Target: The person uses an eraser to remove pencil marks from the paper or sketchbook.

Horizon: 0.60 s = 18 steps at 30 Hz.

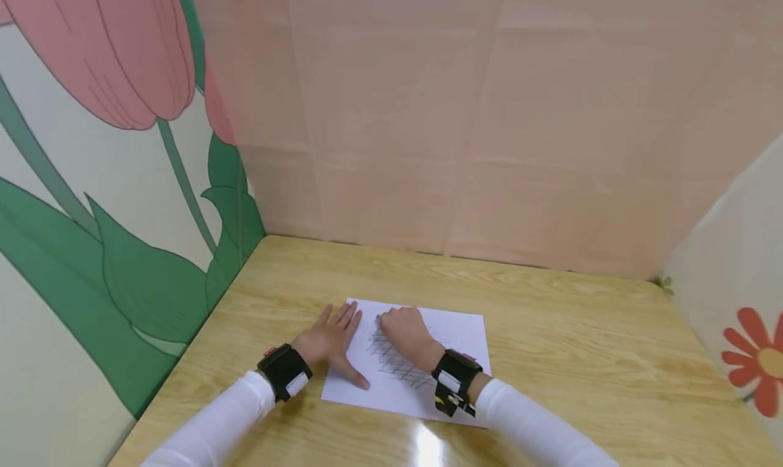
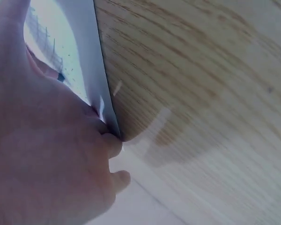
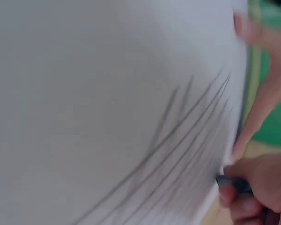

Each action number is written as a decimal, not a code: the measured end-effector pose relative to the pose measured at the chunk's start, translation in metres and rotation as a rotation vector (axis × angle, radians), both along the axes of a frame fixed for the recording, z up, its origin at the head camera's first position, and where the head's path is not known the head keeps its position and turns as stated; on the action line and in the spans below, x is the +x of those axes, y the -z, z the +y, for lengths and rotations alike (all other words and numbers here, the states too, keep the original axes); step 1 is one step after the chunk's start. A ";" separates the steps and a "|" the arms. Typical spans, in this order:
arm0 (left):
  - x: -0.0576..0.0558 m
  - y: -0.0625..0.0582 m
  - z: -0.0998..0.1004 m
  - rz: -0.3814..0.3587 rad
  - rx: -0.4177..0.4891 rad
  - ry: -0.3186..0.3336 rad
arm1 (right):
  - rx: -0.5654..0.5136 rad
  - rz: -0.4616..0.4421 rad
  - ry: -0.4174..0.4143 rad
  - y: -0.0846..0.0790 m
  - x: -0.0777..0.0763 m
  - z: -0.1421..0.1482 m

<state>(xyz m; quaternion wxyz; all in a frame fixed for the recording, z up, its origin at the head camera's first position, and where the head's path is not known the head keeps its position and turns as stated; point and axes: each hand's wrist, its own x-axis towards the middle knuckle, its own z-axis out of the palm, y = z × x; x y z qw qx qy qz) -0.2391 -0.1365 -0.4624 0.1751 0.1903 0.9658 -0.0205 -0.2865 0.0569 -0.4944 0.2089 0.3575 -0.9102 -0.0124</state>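
Note:
A white sheet of paper (image 1: 459, 331) lies on the wooden table, with dark crossing pencil-like strokes (image 1: 391, 360) over its middle. My left hand (image 1: 332, 344) rests flat with fingers spread on the sheet's left edge, its thumb reaching onto the paper. In the left wrist view, the back of that hand (image 2: 47, 150) covers part of the sheet. Over the upper part of the strokes, my right hand (image 1: 405, 331) pinches a short dark drawing stick (image 3: 234, 183), its tip at the lines in the right wrist view. The exact kind of stick cannot be told.
The wooden table (image 1: 581, 344) extends around the paper, with a bright reflection (image 1: 428, 446) near its front. A pink cloth wall (image 1: 477, 127) stands behind it. Flower-printed panels flank the left (image 1: 147, 270) and right (image 1: 734, 263) sides. Both wrists carry black strapped devices (image 1: 284, 372).

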 end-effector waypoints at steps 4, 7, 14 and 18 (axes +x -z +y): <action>0.000 0.003 -0.001 -0.006 0.042 0.044 | -0.016 -0.073 -0.081 -0.004 0.004 -0.003; -0.001 0.006 -0.002 -0.001 0.079 0.082 | -0.063 -0.144 -0.071 -0.006 0.003 -0.001; 0.002 0.006 -0.007 -0.014 0.036 0.085 | -0.008 -0.223 -0.258 -0.013 0.018 -0.002; 0.002 0.005 -0.008 0.009 -0.010 0.090 | 0.029 -0.131 -0.200 -0.018 0.020 -0.010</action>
